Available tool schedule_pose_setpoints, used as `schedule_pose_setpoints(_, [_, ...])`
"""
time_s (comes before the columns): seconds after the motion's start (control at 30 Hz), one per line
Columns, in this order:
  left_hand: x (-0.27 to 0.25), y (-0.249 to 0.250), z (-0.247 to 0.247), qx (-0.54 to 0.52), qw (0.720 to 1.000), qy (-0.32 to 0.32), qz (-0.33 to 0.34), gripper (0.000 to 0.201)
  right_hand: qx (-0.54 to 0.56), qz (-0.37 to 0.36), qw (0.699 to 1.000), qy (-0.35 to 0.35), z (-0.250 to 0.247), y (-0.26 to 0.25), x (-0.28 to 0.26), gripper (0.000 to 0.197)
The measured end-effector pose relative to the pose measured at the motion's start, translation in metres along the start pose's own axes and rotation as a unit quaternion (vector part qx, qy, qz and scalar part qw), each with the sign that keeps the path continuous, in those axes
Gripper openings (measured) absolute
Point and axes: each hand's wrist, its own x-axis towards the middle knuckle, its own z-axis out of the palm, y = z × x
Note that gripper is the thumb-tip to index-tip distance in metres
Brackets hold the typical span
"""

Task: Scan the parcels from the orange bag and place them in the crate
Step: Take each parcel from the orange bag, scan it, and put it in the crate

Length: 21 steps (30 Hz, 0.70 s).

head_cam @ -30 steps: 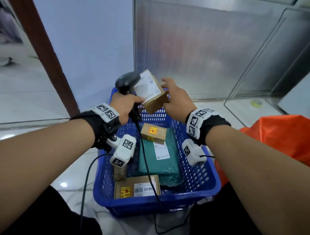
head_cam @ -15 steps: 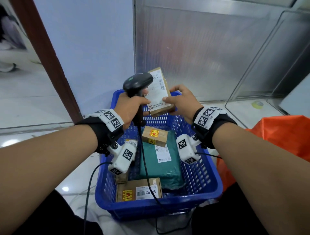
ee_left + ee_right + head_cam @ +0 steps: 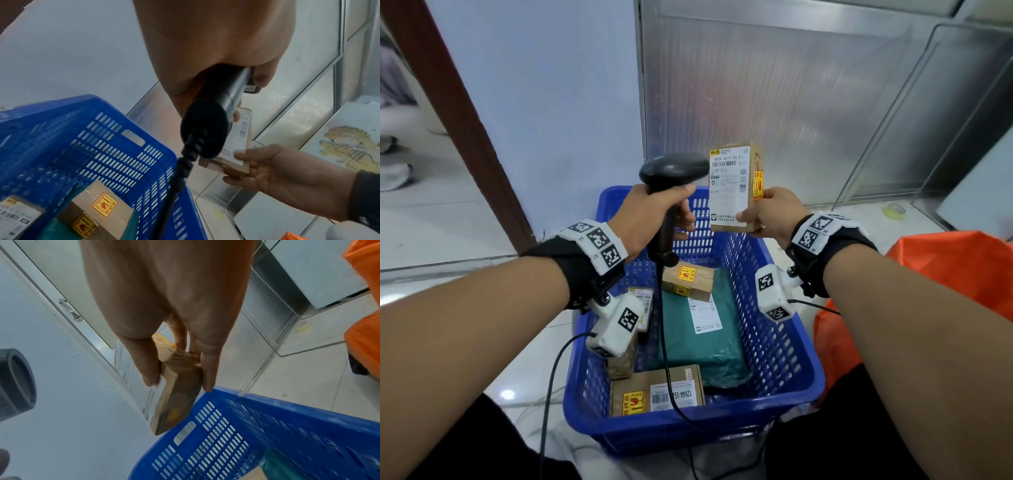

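Observation:
My right hand [image 3: 767,214] holds a small cardboard parcel [image 3: 734,186] upright above the far end of the blue crate [image 3: 774,346], its white label facing me. Thumb and fingers pinch its lower edge [image 3: 176,379]. My left hand [image 3: 654,219] grips the handle of a black barcode scanner [image 3: 671,171], whose head sits just left of the label. The scanner's cable [image 3: 667,342] hangs into the crate. The orange bag [image 3: 945,274] lies to the right of the crate.
Inside the crate lie a green mailer [image 3: 698,329], a small brown box [image 3: 688,279] on it, a flat box [image 3: 657,394] at the near end, and another parcel [image 3: 642,305] at the left. A metal-framed panel [image 3: 791,85] stands behind. A tape roll [image 3: 895,209] lies on the floor.
My right hand turned the parcel from tilted to upright, label towards me, and moved it right. The scanner rose and now points sideways at the label.

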Motion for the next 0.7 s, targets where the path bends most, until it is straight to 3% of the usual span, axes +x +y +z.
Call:
schedule_pose_setpoints(0.53, [0.0028, -0.0028, 0.0074, 0.026, 1.000, -0.005, -0.009, 0.034, -0.075, -0.014, 0.997, 0.026, 0.0051, -0.0035, -0.0040, 0.024])
schedule_pose_setpoints(0.7, [0.0012, -0.0017, 0.0097, 0.021, 1.000, -0.006, -0.015, 0.034, -0.091, -0.010, 0.995, 0.033, 0.0058, -0.0066, -0.0063, 0.032])
